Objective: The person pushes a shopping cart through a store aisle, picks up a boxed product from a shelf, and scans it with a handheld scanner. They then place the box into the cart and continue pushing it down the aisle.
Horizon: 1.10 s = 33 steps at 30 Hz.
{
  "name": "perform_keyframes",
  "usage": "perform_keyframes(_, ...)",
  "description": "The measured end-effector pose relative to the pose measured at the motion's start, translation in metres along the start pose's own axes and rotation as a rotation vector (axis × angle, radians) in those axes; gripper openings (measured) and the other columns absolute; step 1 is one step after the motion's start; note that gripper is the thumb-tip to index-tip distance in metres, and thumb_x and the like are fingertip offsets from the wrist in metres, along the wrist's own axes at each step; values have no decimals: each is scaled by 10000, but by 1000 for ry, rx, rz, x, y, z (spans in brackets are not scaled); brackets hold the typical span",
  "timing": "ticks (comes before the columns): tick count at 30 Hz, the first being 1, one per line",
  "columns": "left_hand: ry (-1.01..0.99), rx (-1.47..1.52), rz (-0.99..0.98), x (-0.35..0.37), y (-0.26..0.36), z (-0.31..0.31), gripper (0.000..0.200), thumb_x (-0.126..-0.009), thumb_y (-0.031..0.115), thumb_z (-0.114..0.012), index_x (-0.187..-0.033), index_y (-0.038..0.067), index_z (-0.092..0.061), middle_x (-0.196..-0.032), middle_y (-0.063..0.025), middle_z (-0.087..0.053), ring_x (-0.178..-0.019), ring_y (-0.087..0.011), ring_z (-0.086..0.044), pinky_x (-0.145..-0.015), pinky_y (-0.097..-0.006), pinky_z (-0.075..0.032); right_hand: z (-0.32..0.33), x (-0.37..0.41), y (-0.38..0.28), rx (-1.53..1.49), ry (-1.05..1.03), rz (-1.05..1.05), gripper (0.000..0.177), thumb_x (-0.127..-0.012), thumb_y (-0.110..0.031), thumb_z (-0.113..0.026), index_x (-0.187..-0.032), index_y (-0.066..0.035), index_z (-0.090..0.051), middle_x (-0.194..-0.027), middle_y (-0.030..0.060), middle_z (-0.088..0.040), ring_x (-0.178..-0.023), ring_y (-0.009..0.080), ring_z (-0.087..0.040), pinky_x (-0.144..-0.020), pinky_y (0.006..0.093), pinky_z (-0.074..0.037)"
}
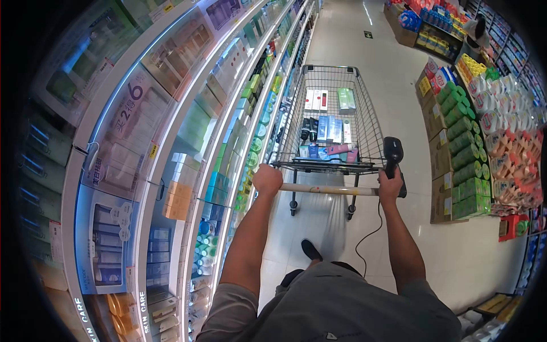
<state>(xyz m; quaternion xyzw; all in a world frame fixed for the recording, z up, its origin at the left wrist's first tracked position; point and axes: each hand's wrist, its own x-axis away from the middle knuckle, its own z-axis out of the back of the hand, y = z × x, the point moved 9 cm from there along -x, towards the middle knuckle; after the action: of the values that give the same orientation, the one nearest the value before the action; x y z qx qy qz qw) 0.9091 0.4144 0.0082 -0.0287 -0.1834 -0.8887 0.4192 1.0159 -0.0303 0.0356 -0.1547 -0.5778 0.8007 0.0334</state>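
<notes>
A wire shopping cart (369, 122) stands in front of me, with its pale handle bar (325, 188) across the near side. My left hand (267, 180) is closed round the bar's left end. At the right end, my right hand (390, 185) grips a black handheld scanner (393, 151), its head upward, close against the bar. A cable (373, 232) hangs from there toward my body. Inside the cart lie white boxes (316, 100), a green box (346, 99), dark tubes (309, 129), blue-and-white packages (330, 129) and a pink tube (340, 149).
Tall shelves of skin care boxes (178, 199) run along the left, close to my left arm. Stacked green packages (468, 165) and white-and-red packs (496, 102) stand on cartons at the right. A person (477, 31) is at the upper right. Tiled floor (342, 43) stretches ahead.
</notes>
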Motion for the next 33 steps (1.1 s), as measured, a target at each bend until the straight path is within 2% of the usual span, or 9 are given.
perform_keyframes(5, 5, 39, -83, -31, 31, -4, 375, -824, 224, -607, -1068, -61, -585, -1001, -230, -704, -934, -369, -703, -824, -433, -553, -11, -37, 9, -3, 15, 35, 224, -796, -159, -680, -941, -5, -606, -650, 65, -613, -593, 162, -594, -598, 324, -470)
perform_keyframes(8, 37, 13, -58, -45, 50, -1, 381, -822, 221, -607, -1072, -65, -581, -975, -225, -707, -919, -364, -706, -816, -430, -555, -21, -63, 16, -34, 15, 19, 259, -784, -166, -677, -973, 0, -615, -653, 64, -608, -591, 157, -592, -599, 321, -473)
perform_keyframes(12, 66, 12, -153, -57, 79, 4, 376, -822, 213, -593, -1069, -70, -576, -956, -221, -711, -871, -363, -710, -783, -430, -556, -26, -89, 13, -28, 33, 23, 264, -772, -166, -684, -962, 4, -618, -651, 60, -609, -596, 147, -584, -602, 322, -471)
perform_keyframes(13, -23, 57, -95, -61, 82, 1, 410, -820, 237, -600, -1112, -51, -591, -1068, -251, -689, -998, -385, -681, -894, -454, -516, -27, -96, 15, -9, 38, 33, 260, -772, -165, -685, -959, 4, -619, -652, 59, -610, -597, 146, -584, -602, 321, -470)
perform_keyframes(24, -44, 31, -45, -114, 138, -9, 413, -830, 216, -567, -1139, -59, -573, -1070, -254, -686, -1002, -388, -678, -889, -451, -518, -48, -170, 17, 6, 44, 30, 235, -773, -180, -691, -905, -6, -606, -647, 62, -609, -593, 159, -585, -603, 329, -469)
perform_keyframes(27, 25, -5, -47, -126, 153, -9, 416, -815, 205, -585, -1122, -75, -563, -981, -244, -707, -911, -372, -704, -834, -426, -543, -52, -188, 18, 25, 47, 28, 235, -775, -194, -686, -887, -6, -601, -642, 64, -605, -591, 163, -583, -603, 329, -469)
perform_keyframes(32, 32, 13, -28, -145, 178, -13, 401, -811, 204, -583, -1101, -72, -562, -960, -247, -708, -908, -391, -700, -833, -446, -532, -63, -228, 21, 61, 30, 24, 237, -772, -196, -688, -868, -3, -589, -648, 100, -622, -611, 215, -636, -609, 367, -487)
perform_keyframes(33, 33, 10, -22, -149, 182, -15, 399, -811, 209, -587, -1094, -73, -567, -972, -247, -706, -917, -390, -698, -838, -447, -532, -64, -235, 26, 43, 19, 11, 233, -771, -186, -698, -869, -6, -587, -648, 95, -610, -600, 206, -614, -605, 364, -479)
